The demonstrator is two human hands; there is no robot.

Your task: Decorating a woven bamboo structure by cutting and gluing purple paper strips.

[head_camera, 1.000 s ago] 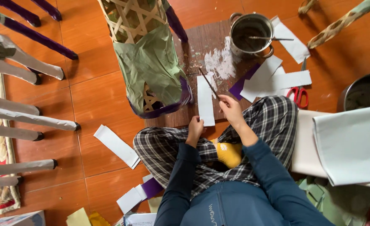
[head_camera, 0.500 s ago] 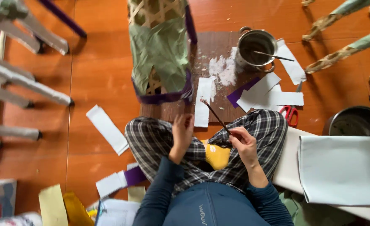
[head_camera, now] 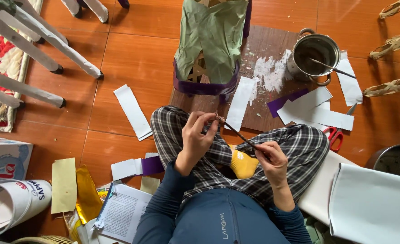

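The person sits cross-legged on the orange tiled floor (head_camera: 132, 58) and holds a thin dark wooden-handled brush (head_camera: 237, 133) across the lap with both hands. The right hand (head_camera: 272, 159) grips the handle end, its fingers (head_camera: 259, 149) curled closed around the stick. The left hand (head_camera: 199, 135) is raised at the bristle end, its fingers (head_camera: 210, 128) pinched on the small brownish tip (head_camera: 219, 119). The step in hand looks like tidying or wiping the bristles, between strokes of pasting; I judge that from the paste smeared on the dark brown wooden board (head_camera: 272, 49) beyond the fingers.

The brush's long axis runs on a slant, from the right fingers near the body up and leftward to the left fingers, so the tip points away from the person, toward the green paper-covered woven basket frame (head_camera: 213, 40) ahead. A white paper strip (head_camera: 240, 103) lies just beyond the tip, and a steel pot with a stick in it (head_camera: 315, 54) stands farther off, ahead of the right hand.

A next move would call for one hand freeing the tip while the other keeps the handle steady.
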